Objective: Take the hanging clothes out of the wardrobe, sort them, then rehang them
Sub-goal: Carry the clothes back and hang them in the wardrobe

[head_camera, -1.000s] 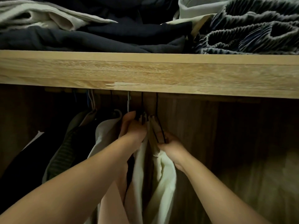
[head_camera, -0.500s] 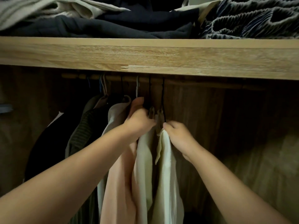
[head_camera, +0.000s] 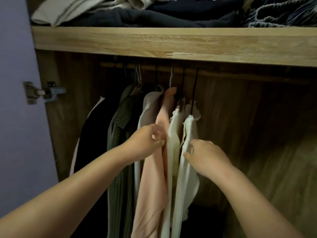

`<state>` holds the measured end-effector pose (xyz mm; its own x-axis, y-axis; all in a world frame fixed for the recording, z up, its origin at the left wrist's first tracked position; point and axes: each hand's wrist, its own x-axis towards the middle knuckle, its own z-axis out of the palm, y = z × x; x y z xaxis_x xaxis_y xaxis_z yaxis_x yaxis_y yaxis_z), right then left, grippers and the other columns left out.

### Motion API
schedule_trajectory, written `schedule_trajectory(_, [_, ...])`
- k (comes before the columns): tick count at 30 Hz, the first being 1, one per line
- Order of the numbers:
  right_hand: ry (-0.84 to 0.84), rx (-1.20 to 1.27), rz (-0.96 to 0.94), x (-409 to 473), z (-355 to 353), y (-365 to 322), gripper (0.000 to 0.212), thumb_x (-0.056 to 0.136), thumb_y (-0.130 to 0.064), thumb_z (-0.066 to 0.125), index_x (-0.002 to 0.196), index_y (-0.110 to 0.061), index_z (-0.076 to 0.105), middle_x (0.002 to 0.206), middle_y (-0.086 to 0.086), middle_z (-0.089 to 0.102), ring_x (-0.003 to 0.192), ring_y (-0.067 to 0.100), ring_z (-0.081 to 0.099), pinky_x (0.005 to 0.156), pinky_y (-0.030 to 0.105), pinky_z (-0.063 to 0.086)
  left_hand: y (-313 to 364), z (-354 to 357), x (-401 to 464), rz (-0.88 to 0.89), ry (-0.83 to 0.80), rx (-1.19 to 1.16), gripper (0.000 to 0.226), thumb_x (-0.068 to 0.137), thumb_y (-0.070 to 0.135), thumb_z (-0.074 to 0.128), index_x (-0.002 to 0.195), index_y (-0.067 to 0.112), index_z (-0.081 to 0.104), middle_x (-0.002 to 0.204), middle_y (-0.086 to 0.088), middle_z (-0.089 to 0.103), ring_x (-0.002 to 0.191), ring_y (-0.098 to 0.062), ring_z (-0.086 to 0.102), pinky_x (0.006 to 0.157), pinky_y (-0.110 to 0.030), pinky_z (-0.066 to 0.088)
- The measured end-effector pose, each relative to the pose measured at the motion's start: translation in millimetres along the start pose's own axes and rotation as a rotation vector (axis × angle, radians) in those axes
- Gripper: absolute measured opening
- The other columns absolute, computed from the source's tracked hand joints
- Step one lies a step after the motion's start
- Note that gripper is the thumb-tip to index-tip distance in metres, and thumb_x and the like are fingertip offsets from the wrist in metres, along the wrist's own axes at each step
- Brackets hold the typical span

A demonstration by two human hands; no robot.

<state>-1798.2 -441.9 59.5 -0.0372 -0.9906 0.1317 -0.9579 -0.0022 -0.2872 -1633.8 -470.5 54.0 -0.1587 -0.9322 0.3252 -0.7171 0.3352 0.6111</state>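
Cream and peach cloth is all I have under my hands, and every garment I can see hangs from the rail (head_camera: 214, 71) beneath the wooden shelf (head_camera: 171, 42), so by my reading the task is barely begun. Nothing looks taken out, and I see no sorted pile or laid-out clothes anywhere in view.

My left hand (head_camera: 145, 143) has its grip narrow, thumb and fingers pinching the edge of the peach garment (head_camera: 154, 194). Just to the right of that grip hangs a cream garment (head_camera: 173, 152), and beyond it a second cream garment (head_camera: 187, 177). My right hand (head_camera: 207, 158) rests against that second one with the fingers curled into its cloth; I take that grip as holding the fabric, though the fingertips are partly hidden. Both grips sit well below the hanger hooks, which are above them on the rail.

To the left of my left grip hang a white garment (head_camera: 145, 109), a green striped one (head_camera: 120, 143) and a dark one (head_camera: 92, 143) nearest the wardrobe's side wall. To the right of my right grip the rail is bare.

What is left, as I judge it: lift each hanger off the rail, carry the clothes out, sort them, then hang them back. That is nearly the whole job. Folded clothes (head_camera: 137, 18) lie on the shelf above both grips; they are not hanging, so I judge them outside this task.
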Motion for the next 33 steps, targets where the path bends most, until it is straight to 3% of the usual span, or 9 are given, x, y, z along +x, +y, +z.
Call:
schedule_trajectory(5, [0.009,-0.117,-0.167,-19.5,12.2,-46.5,0.036,0.095,-0.032,0.046,0.128,-0.019,0.05,0.128,0.007,0.055,0.115,0.027,0.052,0.092,0.04,0.048,-31.1,-41.7,-34.8,-0.068,-0.103,0.212,0.048,0.09,0.027,0.058,0.136,0.02,0.043,0.133,0.0,0.051,0.117,-0.016,0.053,0.095,-0.028,0.047])
schedule_trajectory(9, [-0.144,-0.149,-0.396,-36.3,26.8,-95.6,0.047,0.095,-0.035,0.047,0.138,-0.019,0.039,0.139,0.008,0.043,0.129,0.027,0.038,0.104,0.037,0.036,-66.6,-86.0,-78.0,-0.106,-0.192,0.381,0.052,0.092,0.033,0.055,0.139,0.019,0.038,0.136,-0.003,0.046,0.119,-0.02,0.05,0.097,-0.03,0.044])
schedule_trajectory(13, [-0.277,-0.118,-0.504,-59.4,47.4,-153.2,0.048,0.096,-0.037,0.047,0.141,-0.022,0.036,0.141,0.005,0.039,0.131,0.025,0.034,0.105,0.037,0.037,-103.7,-128.8,-125.9,-0.186,-0.222,0.51,0.058,0.091,0.036,0.055,0.142,0.019,0.033,0.136,-0.006,0.044,0.119,-0.023,0.05,0.089,-0.026,0.04])
schedule_trajectory(19, [-0.322,-0.121,-0.609,-108.9,90.3,-246.8,0.045,0.097,-0.033,0.048,0.138,-0.019,0.039,0.14,0.005,0.04,0.129,0.025,0.037,0.105,0.039,0.039,-145.7,-186.3,-216.7,-0.315,-0.247,0.604,0.067,0.091,0.036,0.054,0.147,0.018,0.021,0.142,-0.009,0.038,0.128,-0.026,0.043,0.103,-0.034,0.038])
schedule_trajectory(28, [-0.43,-0.214,-0.943,-170.9,134.3,-357.8,0.042,0.097,-0.033,0.045,0.134,-0.015,0.041,0.136,0.008,0.042,0.129,0.027,0.036,0.104,0.039,0.037,-171.7,-253.5,-343.1,-0.543,-0.176,0.61,0.066,0.089,0.039,0.056,0.145,0.021,0.026,0.143,-0.004,0.04,0.13,-0.021,0.042,0.105,-0.03,0.035])
schedule_trajectory(33, [-0.488,-0.248,-1.197,-204.6,134.7,-400.7,0.043,0.097,-0.031,0.045,0.137,-0.015,0.04,0.138,0.009,0.041,0.128,0.028,0.039,0.104,0.038,0.037,-163.3,-276.8,-404.0,-0.736,-0.054,0.628,0.057,0.091,0.037,0.054,0.141,0.021,0.033,0.142,-0.003,0.042,0.129,-0.021,0.042,0.102,-0.029,0.037])
